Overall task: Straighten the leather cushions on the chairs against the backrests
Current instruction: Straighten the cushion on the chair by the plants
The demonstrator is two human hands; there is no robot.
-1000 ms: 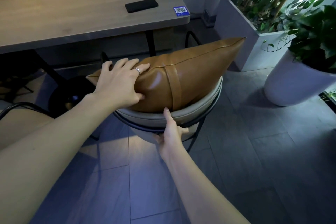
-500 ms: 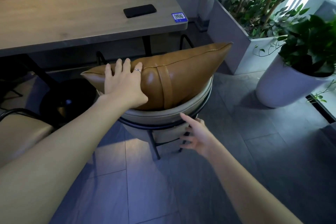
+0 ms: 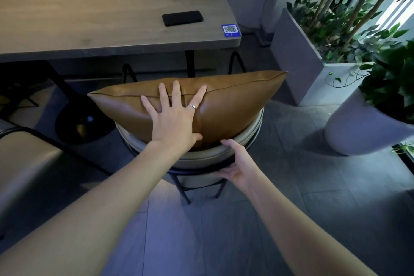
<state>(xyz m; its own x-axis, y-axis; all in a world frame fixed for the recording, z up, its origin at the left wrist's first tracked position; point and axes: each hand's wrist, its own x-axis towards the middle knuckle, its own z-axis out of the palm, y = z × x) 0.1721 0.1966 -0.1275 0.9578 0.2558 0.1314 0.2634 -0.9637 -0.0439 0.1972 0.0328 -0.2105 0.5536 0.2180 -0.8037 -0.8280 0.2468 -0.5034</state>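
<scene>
A tan leather cushion [image 3: 235, 101] stands on edge inside the curved grey backrest [image 3: 201, 157] of a black-framed chair, seen from behind. My left hand [image 3: 173, 116], with a ring on one finger, lies flat and spread on the cushion's near face, over its vertical strap. My right hand [image 3: 239, 163] holds the backrest's outer rim from below, thumb on top and fingers under the black frame.
A wooden table [image 3: 100, 20] with a black phone [image 3: 182, 18] and a QR sticker [image 3: 230, 30] stands beyond the chair. Another chair [image 3: 24, 159] is at the left. A grey planter box [image 3: 298, 60] and a white plant pot [image 3: 358, 130] stand at the right on tiled floor.
My left hand slid from the cushion's left end to its middle and flattened out. My right hand let go of the backrest rim, swung away, then came back onto it.
</scene>
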